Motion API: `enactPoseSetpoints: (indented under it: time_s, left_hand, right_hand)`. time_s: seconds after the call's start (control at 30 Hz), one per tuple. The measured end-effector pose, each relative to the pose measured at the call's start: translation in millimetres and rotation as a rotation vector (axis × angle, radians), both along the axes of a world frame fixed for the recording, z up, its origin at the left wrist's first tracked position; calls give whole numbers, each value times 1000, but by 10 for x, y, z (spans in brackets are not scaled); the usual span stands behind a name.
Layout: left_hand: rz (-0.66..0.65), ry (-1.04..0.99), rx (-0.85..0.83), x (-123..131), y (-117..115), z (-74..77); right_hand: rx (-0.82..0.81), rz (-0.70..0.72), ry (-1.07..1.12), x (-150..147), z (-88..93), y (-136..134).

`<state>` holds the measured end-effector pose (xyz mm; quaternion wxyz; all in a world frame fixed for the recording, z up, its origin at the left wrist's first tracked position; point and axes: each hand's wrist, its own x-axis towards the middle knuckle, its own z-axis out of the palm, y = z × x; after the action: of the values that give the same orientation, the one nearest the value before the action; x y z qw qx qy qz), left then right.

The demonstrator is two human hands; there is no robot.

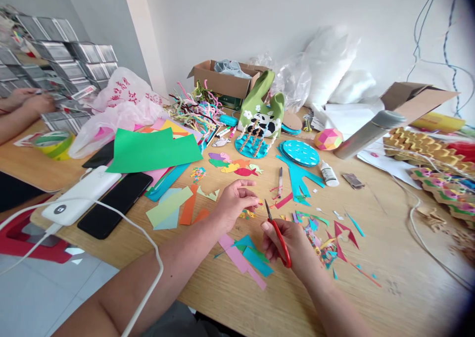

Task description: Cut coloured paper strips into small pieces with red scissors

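- Light wooden table [389, 277] is carrying all the work, and cut paper is lying across most of it.
- Right hand [293, 245] is gripping the red-handled scissors [279, 234] at the near edge. Its fingers are closed through the loops, and the blades are pointing up toward the other hand and standing almost together.
- Left hand [232, 203] is hovering just beyond the blade tips with thumb and fingertips pinched shut. Whether a scrap is sitting in the pinch is too small to tell.
- Judgement: any small piece wants holding close to the cut line with fingertips clear of the blades. The paper should be doing the turning, not the scissors.
- Pink paper strip [241, 260] and teal paper pieces [258, 260] are lying between the forearms. Mixed coloured trimmings [321, 245] are piling up just right of the scissors.
- White power bank [79, 194] and black phone [111, 206] are lying at the left, beside the green paper sheet [156, 151].
- Coloured paper fish [233, 166], teal paper disc [300, 153] and white glue bottle [328, 173] are lying farther back.
- Green felt panda bag [261, 109] and brown cardboard box [222, 82] are standing near the wall.
- Another person's hands [33, 102] are resting at the far left.
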<state>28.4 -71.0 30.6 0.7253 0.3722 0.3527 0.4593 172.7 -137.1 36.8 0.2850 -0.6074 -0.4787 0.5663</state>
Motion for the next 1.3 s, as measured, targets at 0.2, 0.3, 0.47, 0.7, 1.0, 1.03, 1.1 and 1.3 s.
enactPoseSetpoints:
  time_s: [0.2,0.3,0.47,0.7,1.0,1.03,1.1,1.3]
  left_hand:
    - [-10,55,18,-6,17,-12]
    - [3,216,53,-22,54,-63]
    - [-110,523,193,-58,92,-161]
    - [-23,705,344,-97,132,-251]
    - [49,1058,492,-146,145,-163]
    - [42,1084,498,-149,142,-146]
    - [40,1136,510,-151,135,-113]
    - [-107,1170,819,-144,87,-46]
  right_hand:
    - [50,-20,57,0,12,11]
    - [133,-111,33,13,43,20]
    - [211,-220,9,29,81,21]
    - [220,-235,1,89,49,40]
    - [214,-249,8,77,55,44]
    - [221,-251,6,74,59,40]
    - [241,-255,3,70,68,30]
    - [304,-289,12,70,89,17]
